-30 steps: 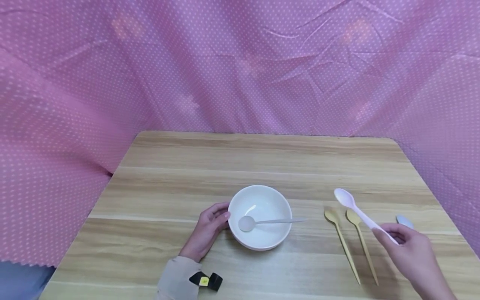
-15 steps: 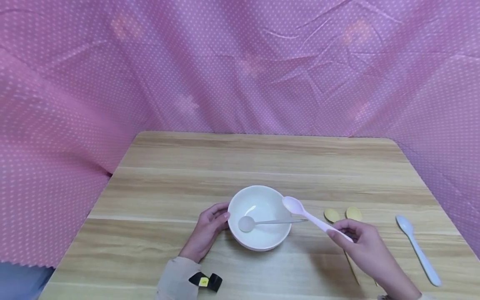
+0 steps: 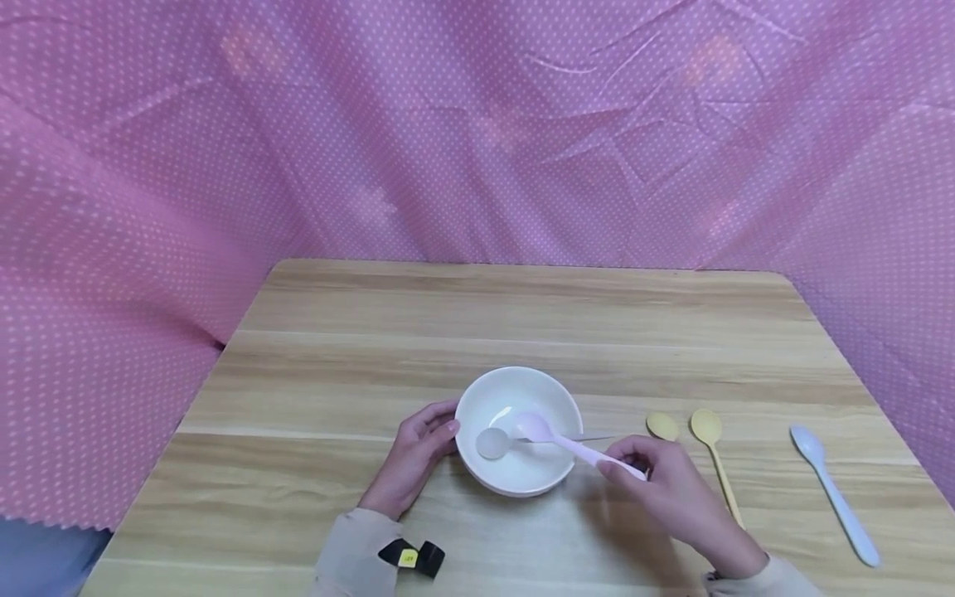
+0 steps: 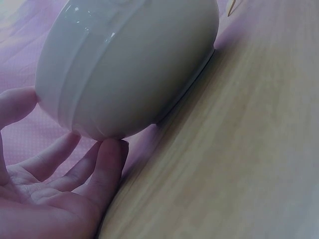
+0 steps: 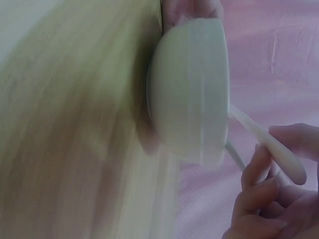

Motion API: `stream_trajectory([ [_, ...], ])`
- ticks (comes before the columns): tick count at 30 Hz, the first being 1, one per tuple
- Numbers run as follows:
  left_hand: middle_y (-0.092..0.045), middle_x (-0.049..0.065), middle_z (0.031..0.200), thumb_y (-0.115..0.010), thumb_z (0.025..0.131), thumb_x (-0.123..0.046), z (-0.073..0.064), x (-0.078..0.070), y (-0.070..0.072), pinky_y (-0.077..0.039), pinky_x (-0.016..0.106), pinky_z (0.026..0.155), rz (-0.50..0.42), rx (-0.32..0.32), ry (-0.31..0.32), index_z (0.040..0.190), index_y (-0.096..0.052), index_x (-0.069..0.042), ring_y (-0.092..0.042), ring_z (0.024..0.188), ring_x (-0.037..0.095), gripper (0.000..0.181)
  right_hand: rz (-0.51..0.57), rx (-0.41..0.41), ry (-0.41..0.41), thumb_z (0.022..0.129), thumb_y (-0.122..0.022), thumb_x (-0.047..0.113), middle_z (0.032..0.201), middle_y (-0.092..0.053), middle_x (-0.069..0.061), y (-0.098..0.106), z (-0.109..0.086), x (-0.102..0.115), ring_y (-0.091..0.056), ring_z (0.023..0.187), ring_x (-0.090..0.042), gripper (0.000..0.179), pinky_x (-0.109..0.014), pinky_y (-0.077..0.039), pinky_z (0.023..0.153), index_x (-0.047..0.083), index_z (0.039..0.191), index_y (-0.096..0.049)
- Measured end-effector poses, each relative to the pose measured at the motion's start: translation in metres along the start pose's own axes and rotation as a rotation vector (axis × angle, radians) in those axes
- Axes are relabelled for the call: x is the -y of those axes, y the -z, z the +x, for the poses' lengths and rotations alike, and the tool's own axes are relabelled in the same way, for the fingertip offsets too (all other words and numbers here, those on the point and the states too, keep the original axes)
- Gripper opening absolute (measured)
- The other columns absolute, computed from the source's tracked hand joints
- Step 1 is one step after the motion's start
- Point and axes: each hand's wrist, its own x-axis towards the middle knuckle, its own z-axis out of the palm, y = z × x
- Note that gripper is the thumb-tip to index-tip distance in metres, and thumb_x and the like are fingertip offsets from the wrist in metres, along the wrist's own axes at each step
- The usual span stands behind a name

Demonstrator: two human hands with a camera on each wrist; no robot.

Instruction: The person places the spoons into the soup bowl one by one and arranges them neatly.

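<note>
A white bowl (image 3: 515, 482) stands on the wooden table, and a whitish spoon (image 3: 492, 444) lies in it, its handle crossing the right rim. My left hand (image 3: 414, 452) touches the bowl's left side. In the left wrist view its fingertips (image 4: 109, 154) rest against the outer wall. Between thumb and fingers my right hand (image 3: 671, 489) pinches the handle of a pale pink spoon (image 3: 589, 453). That spoon's head is over the bowl's inside; whether it touches the other spoon or the bowl I cannot tell. In the right wrist view the held handle (image 5: 284, 162) slants across the rim.
Two yellow spoons lie right of the bowl; the nearer one (image 3: 661, 426) is partly hidden by my right hand, the other (image 3: 706, 427) shows more. Farther right lies a light blue spoon (image 3: 836, 497). Pink dotted cloth (image 3: 477, 149) hangs behind the table (image 3: 373, 348).
My right hand has carried the pale pink spoon leftward from above the yellow spoons to over the bowl, uncovering the light blue spoon. The left hand and bowl have stayed in place.
</note>
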Motion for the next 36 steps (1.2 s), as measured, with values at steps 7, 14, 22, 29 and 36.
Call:
stream_trajectory([
  [7,-0.053,0.02,0.127,-0.061,0.09,-0.019,0.001,0.001,0.0,-0.052,0.03,0.089,0.003,-0.001,-0.02,0.13,-0.047,0.005,-0.059,0.107,0.017,0.048,0.085,0.051,0.051,0.081,-0.072,0.013,0.066,-0.056,0.004,-0.012,0.006,-0.001,-0.046,0.057,-0.001,0.008,-0.02,-0.041,0.047,0.006,0.082,-0.069],
  [14,-0.053,0.02,0.127,-0.061,0.09,-0.018,0.001,0.002,0.0,-0.052,0.03,0.089,-0.005,-0.004,-0.021,0.13,-0.047,0.004,-0.059,0.106,0.016,0.047,0.063,0.064,0.055,0.08,-0.073,0.016,0.066,-0.058,0.004,-0.021,0.011,0.0,-0.046,0.057,-0.002,0.009,-0.02,-0.042,0.049,0.008,0.081,-0.069],
  [22,-0.054,0.019,0.126,-0.061,0.09,-0.017,0.002,0.003,0.001,-0.052,0.031,0.089,-0.012,0.0,-0.027,0.129,-0.048,0.004,-0.059,0.106,0.016,0.046,0.027,0.085,0.028,0.082,-0.073,0.021,0.067,-0.058,0.004,-0.026,0.016,0.004,-0.046,0.059,-0.003,0.011,-0.019,-0.041,0.051,0.011,0.081,-0.069],
  [29,-0.052,0.021,0.128,-0.06,0.091,-0.017,0.001,0.002,0.001,-0.052,0.03,0.089,-0.002,0.008,-0.018,0.13,-0.045,0.006,-0.058,0.107,0.016,0.048,-0.012,0.067,-0.034,0.08,-0.074,0.019,0.066,-0.057,0.003,-0.03,0.019,0.009,-0.046,0.059,-0.005,0.01,-0.019,-0.04,0.051,0.01,0.079,-0.068],
  [36,-0.052,0.021,0.126,-0.059,0.091,-0.015,0.002,0.002,0.0,-0.052,0.03,0.089,-0.005,0.008,-0.018,0.13,-0.044,0.008,-0.058,0.106,0.015,0.047,-0.035,0.034,-0.068,0.08,-0.074,0.019,0.069,-0.059,0.003,-0.033,0.021,0.011,-0.048,0.061,-0.006,0.009,-0.019,-0.041,0.053,0.012,0.077,-0.068],
])
